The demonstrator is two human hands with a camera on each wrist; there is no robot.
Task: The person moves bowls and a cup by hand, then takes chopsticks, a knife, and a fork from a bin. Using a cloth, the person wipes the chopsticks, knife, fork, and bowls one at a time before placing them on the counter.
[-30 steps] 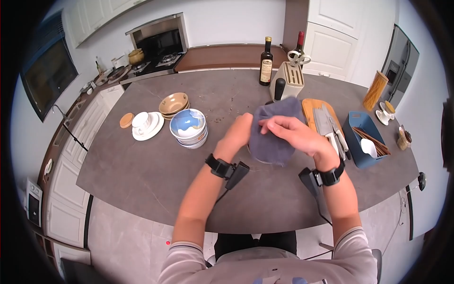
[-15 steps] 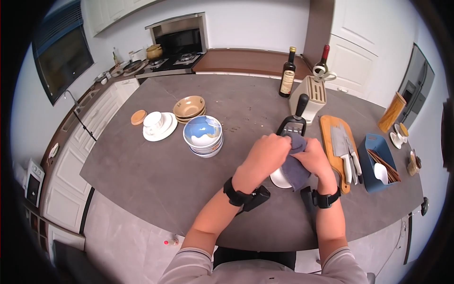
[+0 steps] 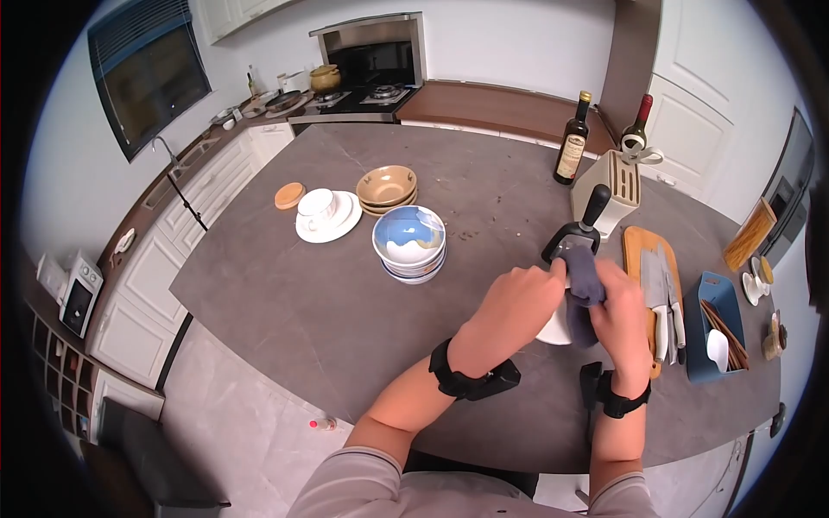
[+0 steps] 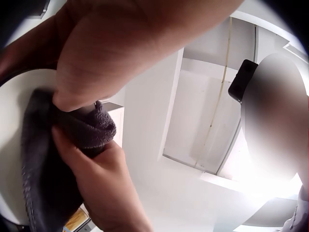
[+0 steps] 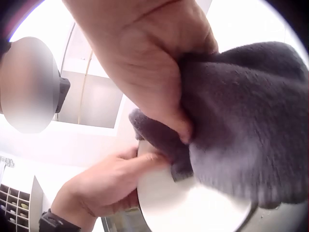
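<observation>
My left hand grips a white round dish with a dark rim at its edge, thumb inside over the cloth and fingers outside. A dark grey-purple cloth is bunched between my hands. My right hand pinches it between thumb and fingers, and part drapes across the dish's white inside. The right wrist view shows the loose, wide part of the cloth hanging from my right hand. Just behind the cloth, a black handle rises from a dark, slotted-looking head, its lower part hidden.
A knife block with scissors and two bottles stand behind. At right are a wooden board with knives and a blue basket with chopsticks. Blue-and-white bowls, brown bowls and a white cup stand left.
The cloth, first spread over the dish, is now gathered tightly between both hands, uncovering part of the dish and the black-handled thing. The head view has shifted leftward.
</observation>
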